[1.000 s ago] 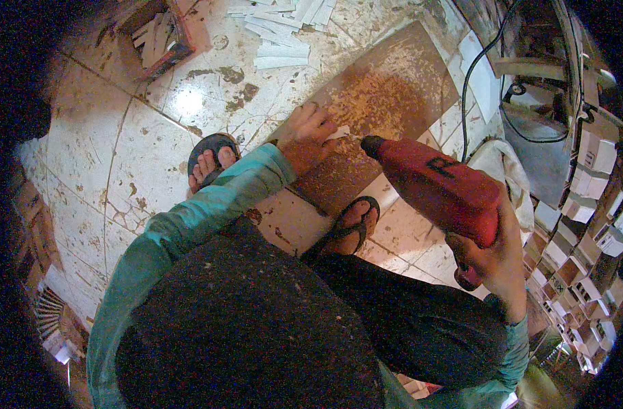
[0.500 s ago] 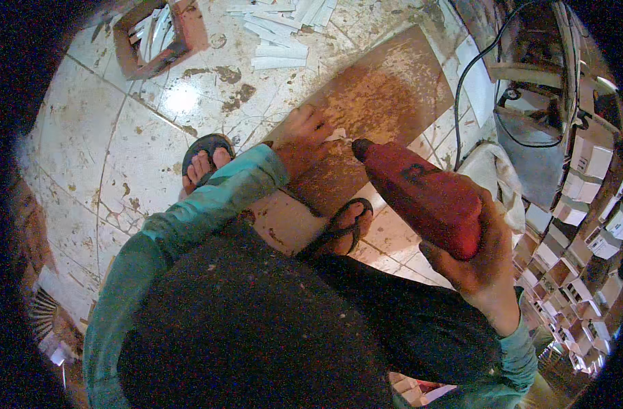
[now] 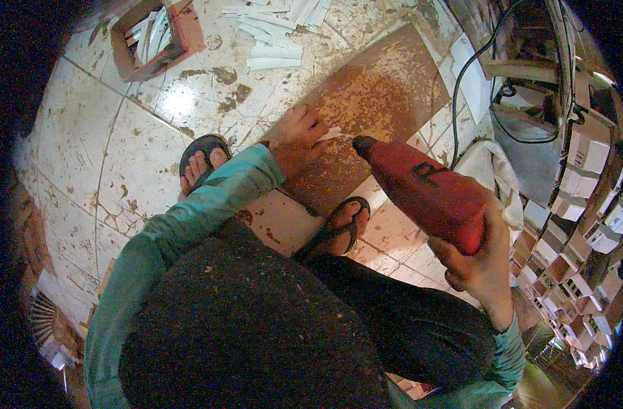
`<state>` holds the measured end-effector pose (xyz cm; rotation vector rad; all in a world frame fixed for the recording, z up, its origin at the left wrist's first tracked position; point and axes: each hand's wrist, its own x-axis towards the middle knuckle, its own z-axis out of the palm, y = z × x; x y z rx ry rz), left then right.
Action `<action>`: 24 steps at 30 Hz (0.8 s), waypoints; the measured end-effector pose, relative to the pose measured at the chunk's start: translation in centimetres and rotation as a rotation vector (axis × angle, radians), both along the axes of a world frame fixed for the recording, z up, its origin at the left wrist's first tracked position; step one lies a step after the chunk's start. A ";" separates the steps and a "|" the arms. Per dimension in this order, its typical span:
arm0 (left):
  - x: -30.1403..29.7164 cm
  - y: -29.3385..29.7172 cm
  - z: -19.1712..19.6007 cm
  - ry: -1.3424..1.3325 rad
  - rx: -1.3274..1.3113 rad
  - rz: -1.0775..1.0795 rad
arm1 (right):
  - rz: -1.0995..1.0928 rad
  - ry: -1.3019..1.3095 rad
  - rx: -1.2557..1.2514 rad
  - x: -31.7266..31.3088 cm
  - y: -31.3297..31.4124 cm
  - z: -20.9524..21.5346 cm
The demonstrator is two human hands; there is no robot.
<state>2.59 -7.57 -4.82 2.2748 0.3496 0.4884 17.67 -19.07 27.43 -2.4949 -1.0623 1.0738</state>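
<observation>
My right hand [image 3: 478, 262] is wrapped round the base of a red squeeze bottle [image 3: 427, 184]. The bottle tilts down to the left, its dark nozzle pointing at a small white strip [image 3: 332, 135]. That strip sticks out from the fingers of my left hand [image 3: 299, 140], which pinch its near end low over a brown board [image 3: 400, 116]. Nozzle and strip are close together; whether they touch I cannot tell. Flaky tan residue covers much of the board, which lies slantwise on the floor.
White strips [image 3: 275, 51] lie loose on the stained tile floor [image 3: 73, 150] beyond the board. At the far left stands a reddish-brown box [image 3: 176, 44] with more strips inside. A black cable [image 3: 455, 112], a pale cloth [image 3: 489, 167] and stacked white boxes [image 3: 587, 153] are on the right.
The bottle and my right hand have shifted very slightly, and the whole view has moved a little. Both hands keep their grip.
</observation>
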 end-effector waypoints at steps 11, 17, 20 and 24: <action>0.0 -0.1 0.3 -0.045 0.019 0.033 | 0.037 0.001 0.010 0.2 0.0 -0.2; 0.1 0.1 0.3 -0.036 -0.008 0.023 | 0.071 0.001 -0.008 0.2 0.2 0.0; 0.0 0.2 0.5 -0.028 -0.019 0.016 | 0.037 0.024 -0.020 0.2 0.2 0.0; -0.1 0.1 0.7 -0.002 0.000 0.012 | 0.046 0.051 0.014 0.1 0.2 -0.2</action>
